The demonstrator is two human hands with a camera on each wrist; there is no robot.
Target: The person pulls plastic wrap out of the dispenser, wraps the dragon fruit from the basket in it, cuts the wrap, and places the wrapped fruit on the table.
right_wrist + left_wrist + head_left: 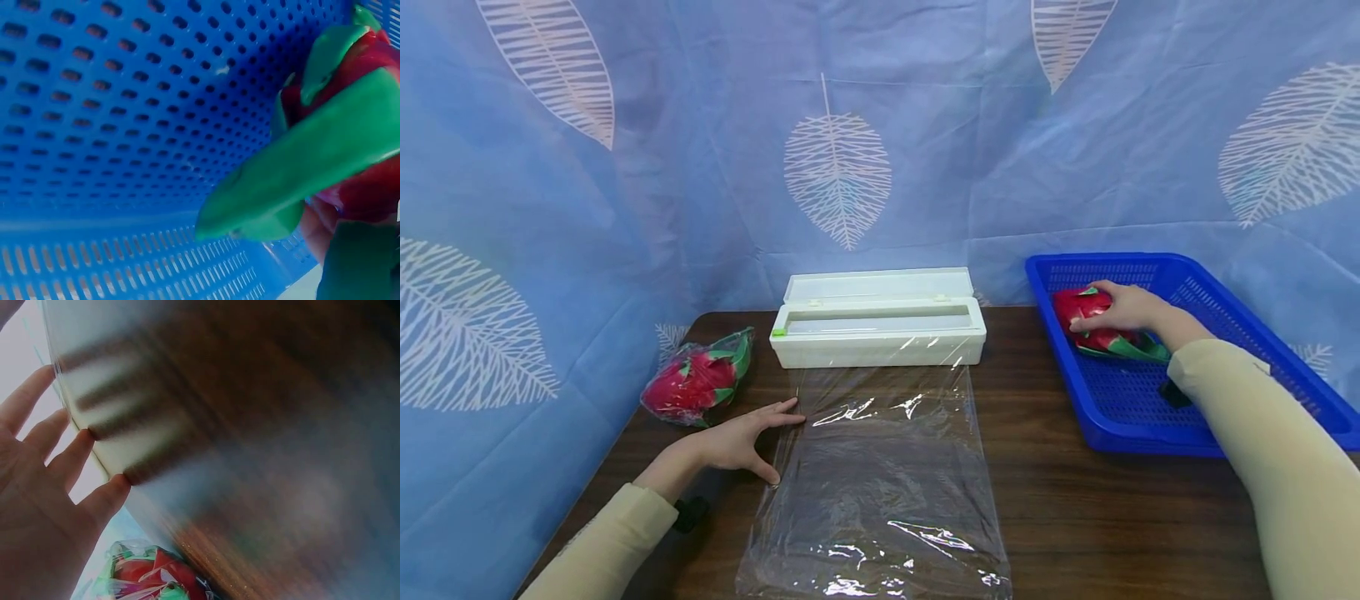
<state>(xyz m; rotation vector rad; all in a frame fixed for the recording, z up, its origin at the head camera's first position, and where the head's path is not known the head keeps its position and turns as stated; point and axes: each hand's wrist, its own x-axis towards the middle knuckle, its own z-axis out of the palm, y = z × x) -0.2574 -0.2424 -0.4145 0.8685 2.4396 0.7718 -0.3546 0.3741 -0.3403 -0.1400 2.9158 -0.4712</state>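
Observation:
At the right, my right hand (1123,310) grips a red dragon fruit (1077,307) with green leaf tips inside a blue plastic basket (1078,400). In the right wrist view a long green leaf covers part of this dragon fruit (369,194), and most of the fingers are hidden. My left hand (730,443) rests with spread, fairly straight fingers at the left edge of a sheet of clear plastic wrap (887,475). The sheet runs out from a white wrap dispenser (880,348) whose lid stands open. Another dragon fruit (688,387), covered in clear film, lies beyond the left hand.
A dark brown wooden table (1037,517) carries everything. Behind it hangs a blue curtain (910,167) with white leaf prints, which also runs along the left side. The dispenser has a small green piece (779,332) at its left end.

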